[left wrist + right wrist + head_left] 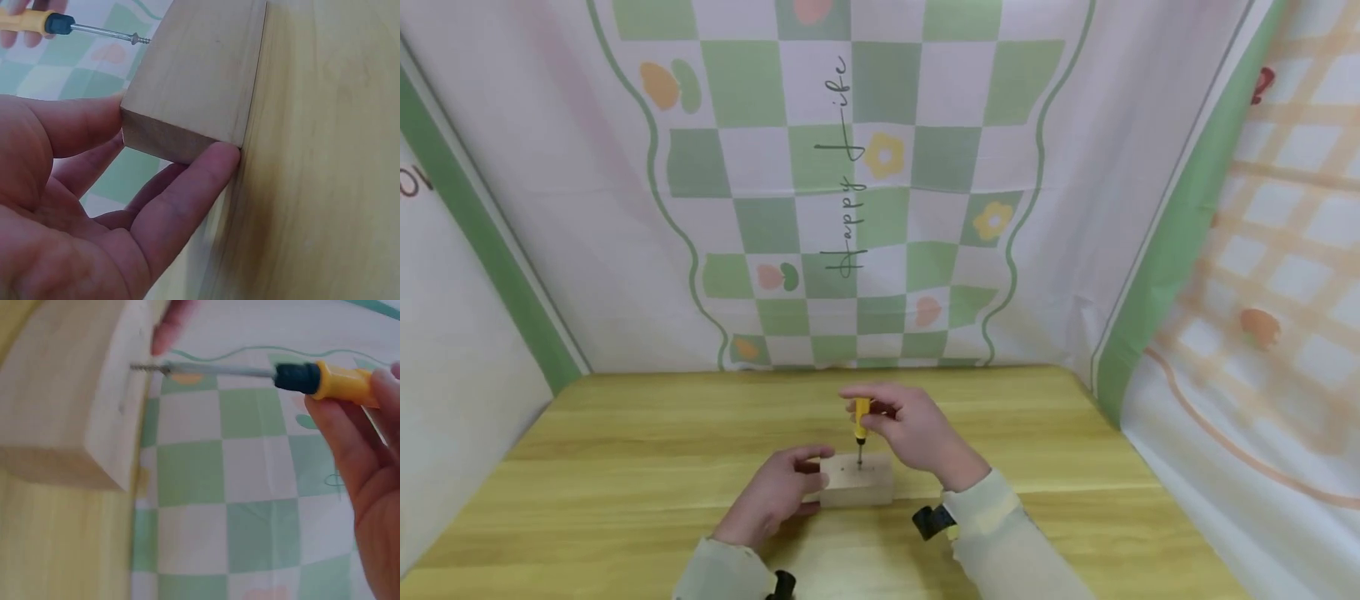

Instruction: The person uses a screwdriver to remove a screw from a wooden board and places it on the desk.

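Observation:
A pale wooden block (856, 493) lies on the table in front of me. My left hand (773, 492) grips its left end, with the thumb and fingers spread around the end in the left wrist view. My right hand (917, 427) pinches the yellow handle of a screwdriver (861, 419), held upright above the block. At the tip of its shaft a screw (149, 367) stands in the block's top face, with part of its thread showing. Small dark holes, one of them a hole (842, 469) to the left, flank the screw.
The wood-grain table (647, 467) extends on both sides of the block. Behind it hangs a green-and-white checked cloth (820, 200) with lettering. Another patterned cloth (1285, 275) hangs at the right. A black band (932, 522) is at the right wrist.

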`<state>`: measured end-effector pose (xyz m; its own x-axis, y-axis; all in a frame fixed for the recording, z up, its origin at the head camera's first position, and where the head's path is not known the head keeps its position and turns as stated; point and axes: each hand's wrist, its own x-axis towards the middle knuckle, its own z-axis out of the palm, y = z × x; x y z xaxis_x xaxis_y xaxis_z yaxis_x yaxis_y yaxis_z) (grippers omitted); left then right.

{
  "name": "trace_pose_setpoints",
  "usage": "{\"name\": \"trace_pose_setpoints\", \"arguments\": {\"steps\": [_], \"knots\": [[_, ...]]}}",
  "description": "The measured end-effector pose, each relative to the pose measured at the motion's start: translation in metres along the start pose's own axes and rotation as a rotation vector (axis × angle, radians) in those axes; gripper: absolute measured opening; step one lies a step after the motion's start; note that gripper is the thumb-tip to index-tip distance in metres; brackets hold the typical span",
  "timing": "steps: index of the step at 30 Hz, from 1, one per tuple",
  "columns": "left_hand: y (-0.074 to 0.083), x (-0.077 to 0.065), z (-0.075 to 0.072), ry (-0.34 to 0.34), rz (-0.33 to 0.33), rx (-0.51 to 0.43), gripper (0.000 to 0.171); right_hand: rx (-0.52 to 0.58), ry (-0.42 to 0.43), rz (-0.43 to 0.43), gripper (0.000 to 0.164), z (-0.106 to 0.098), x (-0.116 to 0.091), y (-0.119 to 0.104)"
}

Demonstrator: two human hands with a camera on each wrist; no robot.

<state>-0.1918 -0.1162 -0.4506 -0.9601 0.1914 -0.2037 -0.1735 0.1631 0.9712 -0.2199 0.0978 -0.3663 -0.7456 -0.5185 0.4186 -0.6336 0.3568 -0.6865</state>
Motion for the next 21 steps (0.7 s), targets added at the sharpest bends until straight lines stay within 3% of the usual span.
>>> {"name": "trace_pose_setpoints", "arguments": {"steps": [2,7,10,13,17,21], "knots": [[0.000,0.000,0.000,0.003,-0.002,0.009,0.046,-0.045,0.012,0.031,0.039,0.000,0.000,-0.003],[0.002,0.000,0.001,0.013,-0.019,0.026,0.045,-0.414,0.244,-0.075,0.033,0.016,0.000,-0.011],[0.002,0.000,0.001,0.019,-0.027,0.024,0.044,-0.492,0.336,-0.113,0.028,0.022,0.000,-0.012],[0.003,0.000,0.002,0.023,-0.027,0.024,0.044,-0.375,0.298,-0.103,0.028,0.021,-0.001,-0.011],[0.004,-0.001,0.002,0.027,-0.023,0.034,0.044,-0.127,0.132,-0.079,0.032,0.011,0.000,-0.002],[0.005,-0.002,0.002,0.032,-0.030,0.041,0.044,0.003,0.032,-0.072,0.028,0.001,0.000,0.007]]}}
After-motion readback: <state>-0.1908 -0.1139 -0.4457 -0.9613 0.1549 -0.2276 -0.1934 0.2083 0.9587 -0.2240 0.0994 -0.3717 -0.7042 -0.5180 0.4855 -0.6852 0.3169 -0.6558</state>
